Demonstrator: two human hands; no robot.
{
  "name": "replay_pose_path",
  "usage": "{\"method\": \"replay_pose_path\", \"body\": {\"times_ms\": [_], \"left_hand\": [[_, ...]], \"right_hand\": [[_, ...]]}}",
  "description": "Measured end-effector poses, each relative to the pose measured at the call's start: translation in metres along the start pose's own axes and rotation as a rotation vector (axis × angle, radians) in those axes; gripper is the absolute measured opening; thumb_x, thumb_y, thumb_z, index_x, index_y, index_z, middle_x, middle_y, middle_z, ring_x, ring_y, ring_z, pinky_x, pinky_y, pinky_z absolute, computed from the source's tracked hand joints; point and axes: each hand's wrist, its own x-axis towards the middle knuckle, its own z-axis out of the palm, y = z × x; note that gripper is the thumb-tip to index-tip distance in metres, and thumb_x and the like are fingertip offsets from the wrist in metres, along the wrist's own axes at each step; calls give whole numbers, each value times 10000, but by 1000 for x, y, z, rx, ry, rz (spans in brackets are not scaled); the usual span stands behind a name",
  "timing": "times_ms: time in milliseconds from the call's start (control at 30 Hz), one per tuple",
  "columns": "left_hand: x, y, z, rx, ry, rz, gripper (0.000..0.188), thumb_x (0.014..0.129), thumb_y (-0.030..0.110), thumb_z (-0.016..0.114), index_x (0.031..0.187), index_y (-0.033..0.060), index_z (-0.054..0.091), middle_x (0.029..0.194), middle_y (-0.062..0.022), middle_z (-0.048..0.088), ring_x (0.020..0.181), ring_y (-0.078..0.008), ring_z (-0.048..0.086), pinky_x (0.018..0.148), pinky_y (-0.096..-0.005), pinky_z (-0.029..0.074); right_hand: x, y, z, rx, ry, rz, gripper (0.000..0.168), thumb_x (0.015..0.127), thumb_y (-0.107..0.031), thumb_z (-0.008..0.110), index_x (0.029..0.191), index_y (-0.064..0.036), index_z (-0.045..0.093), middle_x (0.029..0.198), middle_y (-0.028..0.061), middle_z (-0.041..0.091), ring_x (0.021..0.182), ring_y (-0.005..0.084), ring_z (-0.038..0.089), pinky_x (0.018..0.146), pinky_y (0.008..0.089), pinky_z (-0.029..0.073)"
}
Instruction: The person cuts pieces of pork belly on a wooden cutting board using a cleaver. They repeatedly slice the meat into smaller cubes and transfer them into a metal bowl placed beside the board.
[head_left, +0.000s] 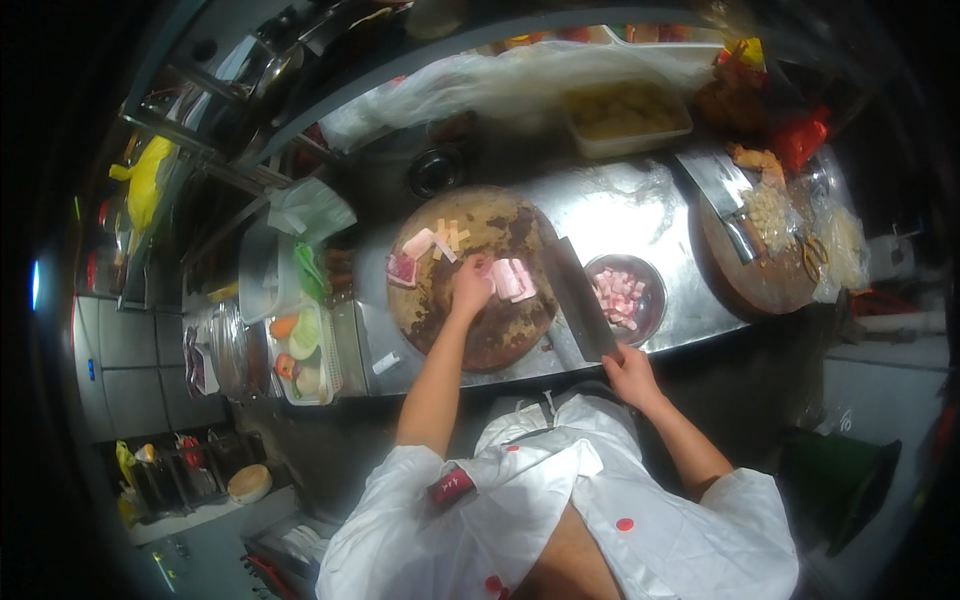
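My right hand (631, 377) grips the handle of a broad cleaver (581, 304), whose dark blade lies between the round chopping block and a metal bowl. Over the round wooden chopping block (487, 341), my left hand (472, 283) touches the left end of some sliced pale pink meat (514, 280); its fingertips are partly hidden. Further left on the block are a chunk of redder meat (403, 271), a pale piece of meat (418, 244) and several light strips (452, 236). Diced pink meat (619, 296) fills part of the metal bowl (654, 319).
A second round block (750, 289) at right bears another cleaver (724, 191), scissors (813, 259) and chopped pale food (769, 214). A vegetable basket (330, 360) stands at left, a tub (630, 120) behind. A small white object (386, 363) lies near the counter's front edge.
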Motion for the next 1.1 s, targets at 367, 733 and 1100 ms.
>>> {"method": "replay_pose_path", "body": {"times_ms": [367, 733, 1100], "left_hand": [[-120, -52, -42, -1371, 33, -709, 575, 882, -105, 528, 1433, 39, 449, 1337, -180, 594, 1185, -355, 643, 1024, -547, 520], [-160, -62, -52, 172, 148, 302, 327, 755, 61, 732, 1072, 5, 673, 1205, -205, 616, 1169, -409, 555, 1013, -506, 462], [-128, -74, -46, 230, -5, 628, 424, 797, 157, 754, 1219, 139, 714, 1288, -176, 579, 1192, -424, 525, 1034, -527, 451]], "right_hand": [[-2, -44, 57, -75, -77, -138, 160, 933, -76, 651, 1052, 29, 662, 725, 227, 652, 650, 377, 650, 636, 422, 501], [-2, -95, 139, -642, -229, -246, 442, 902, -50, 571, 1343, -48, 544, 816, 259, 685, 814, 478, 665, 733, 575, 515], [-10, -104, 165, -679, -191, -75, 545, 864, -62, 616, 1396, -61, 498, 846, 252, 705, 823, 469, 692, 729, 566, 544]]}}
